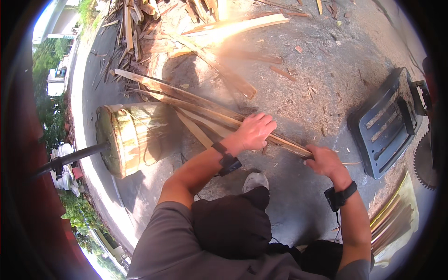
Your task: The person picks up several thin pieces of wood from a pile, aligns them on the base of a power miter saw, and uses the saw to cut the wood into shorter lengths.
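Note:
A bundle of long, thin wood strips [200,110] slants from the upper left down to the right in front of me. Around its middle my left hand [254,132] is closed, fingers curled over the top. At the lower right end my right hand [323,160] grips the strips, its thumb pressed along them. The far ends fan apart a little beyond a log section. Below the bundle, another wood strip [195,129] angles down beside my left forearm. Both wrists wear dark bands.
Left stands a thick log section [140,133] with a dark pole in front of it. Scrap wood [154,28] is heaped at the far left, and a loose plank [224,74] lies nearer. At right are a black slotted plastic seat [385,126] and a toothed circular blade [423,161].

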Action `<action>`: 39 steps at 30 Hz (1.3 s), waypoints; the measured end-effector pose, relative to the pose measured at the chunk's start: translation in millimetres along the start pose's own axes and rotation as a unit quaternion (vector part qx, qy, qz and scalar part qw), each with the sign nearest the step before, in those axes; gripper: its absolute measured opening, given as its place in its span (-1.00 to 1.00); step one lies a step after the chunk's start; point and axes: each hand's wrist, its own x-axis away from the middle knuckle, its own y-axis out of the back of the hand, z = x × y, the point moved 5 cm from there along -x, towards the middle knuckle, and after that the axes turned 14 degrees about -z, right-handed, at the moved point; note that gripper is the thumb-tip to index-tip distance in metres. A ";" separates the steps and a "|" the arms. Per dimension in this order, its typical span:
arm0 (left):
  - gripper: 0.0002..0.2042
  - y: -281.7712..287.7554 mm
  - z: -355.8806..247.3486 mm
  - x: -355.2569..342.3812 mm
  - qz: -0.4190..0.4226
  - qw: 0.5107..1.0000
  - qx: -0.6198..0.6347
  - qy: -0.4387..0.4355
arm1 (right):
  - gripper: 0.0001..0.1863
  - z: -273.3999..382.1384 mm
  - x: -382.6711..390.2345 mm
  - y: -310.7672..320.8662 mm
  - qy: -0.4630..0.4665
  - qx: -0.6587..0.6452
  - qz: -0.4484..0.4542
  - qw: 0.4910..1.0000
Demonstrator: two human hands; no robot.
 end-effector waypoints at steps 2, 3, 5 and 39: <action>-0.63 0.0 0.6 -0.8 0.027 1.000 -0.007 0.003 | -0.65 3.6 -2.4 0.2 -0.005 -0.005 0.007 1.000; -0.63 -0.1 1.4 0.0 0.036 0.999 -0.008 0.005 | -0.66 2.3 -3.4 0.6 -0.006 0.006 0.001 1.000; -0.56 12.8 4.4 4.5 -0.043 0.999 0.021 0.023 | -0.68 1.1 -4.1 -0.5 -0.004 0.017 -0.002 1.000; -0.38 -36.1 193.1 181.1 -0.411 0.533 0.313 0.670 | -0.68 31.9 -30.7 16.6 -0.027 0.075 -0.102 0.992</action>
